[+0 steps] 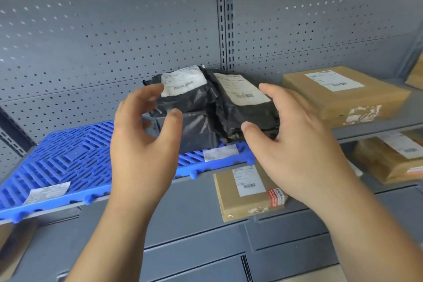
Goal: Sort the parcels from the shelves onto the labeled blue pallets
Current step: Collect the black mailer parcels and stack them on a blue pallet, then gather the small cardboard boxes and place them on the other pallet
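Black plastic mailer parcels (212,107), two of them side by side with white shipping labels face up, lay at the back right corner of the blue slatted plastic pallet (68,155), which sat on the grey metal shelf (194,201) close to its perforated back panel.

The step in hand looked like settling this pair on the pallet, or taking hold of it. Doing it well meant keeping both bags inside the pallet's right edge, labels upward, and checking them against the white paper label (220,152) on the pallet's front edge. The soft plastic would likely sag and slip, so support from both sides suited it better than a pinch at one corner.

Both forearms reached up and forward. The left hand (142,144) was cupped wide at the left bag, its fingers curved near that bag's label and the thumb in front. The right hand (295,144) was equally wide against the right bag's outer edge. Neither showed a firm grip.
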A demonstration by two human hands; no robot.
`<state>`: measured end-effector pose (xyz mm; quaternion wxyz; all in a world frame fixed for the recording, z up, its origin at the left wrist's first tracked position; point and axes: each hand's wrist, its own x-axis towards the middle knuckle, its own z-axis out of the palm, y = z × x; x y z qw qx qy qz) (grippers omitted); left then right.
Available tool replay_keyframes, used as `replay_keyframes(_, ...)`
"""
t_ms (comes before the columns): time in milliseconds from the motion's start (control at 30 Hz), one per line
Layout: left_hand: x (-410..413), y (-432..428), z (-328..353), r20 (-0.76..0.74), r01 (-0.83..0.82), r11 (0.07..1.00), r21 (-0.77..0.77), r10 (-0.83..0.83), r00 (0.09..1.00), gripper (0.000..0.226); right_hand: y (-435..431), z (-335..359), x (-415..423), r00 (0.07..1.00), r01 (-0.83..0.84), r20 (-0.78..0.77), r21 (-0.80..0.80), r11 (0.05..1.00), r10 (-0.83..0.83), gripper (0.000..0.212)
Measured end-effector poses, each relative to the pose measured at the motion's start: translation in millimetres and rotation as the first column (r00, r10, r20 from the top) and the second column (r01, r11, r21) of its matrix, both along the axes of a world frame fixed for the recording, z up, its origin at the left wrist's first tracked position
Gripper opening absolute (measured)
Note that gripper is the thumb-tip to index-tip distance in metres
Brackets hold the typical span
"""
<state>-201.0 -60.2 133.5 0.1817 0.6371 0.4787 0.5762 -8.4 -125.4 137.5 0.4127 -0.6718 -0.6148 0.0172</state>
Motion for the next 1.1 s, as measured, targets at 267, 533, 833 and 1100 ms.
replay_keyframes(267, 86, -86, -24, -0.085, 0.140, 0.990, 0.018, -0.138, 0.987, 0.034, -88, -21, 71, 0.998, 0.060, -0.023, -0.090, 0.994, -0.062, 0.062)
replay_keyframes(533, 169, -135, -39, -0.138, 0.295, 0.955, -0.043, -0.298, 0.945, 0.035, -160, -34, 140, 0.984, 0.157, -0.057, -0.139, 0.978, -0.166, 0.062)
replay_keyframes(833, 270, -146, -47, -0.190, 0.502, 0.859, -0.102, -0.512, 0.838, 0.035, -198, -49, 217, 0.922, 0.357, -0.094, -0.168, 0.919, -0.375, 0.061)
replay_keyframes(1100, 387, -116, -68, -0.283, 0.694, 0.690, -0.206, -0.721, 0.633, 0.038, -199, -53, 301, 0.796, 0.570, -0.098, -0.211, 0.794, -0.597, 0.056)
